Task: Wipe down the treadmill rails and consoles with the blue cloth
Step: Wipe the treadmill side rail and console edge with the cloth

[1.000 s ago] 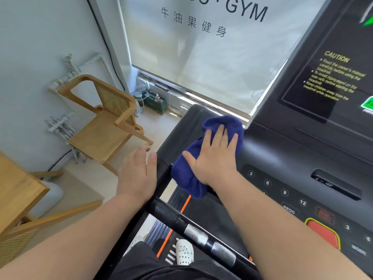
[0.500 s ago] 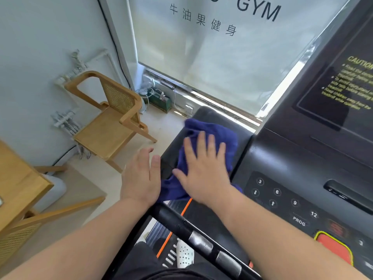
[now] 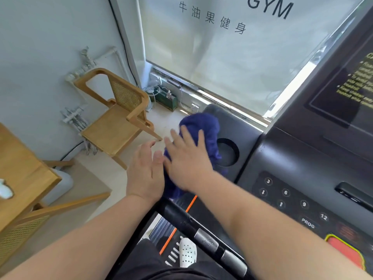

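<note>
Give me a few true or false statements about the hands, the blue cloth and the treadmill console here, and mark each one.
1. The right hand presses flat on the dark blue fuzzy cloth. True.
2. The left hand grips the black handlebar with silver plates. False: its fingers are straight, beside the right hand; the handlebar lies nearer the person.
3. The cloth covers the red, yellow-edged button. False: that button lies bare at lower right; the cloth overlaps the round cup-holder recess at the left end of the dark grey console.
4. A light wooden chair with a cane back stands by the pale wall. True.
</note>
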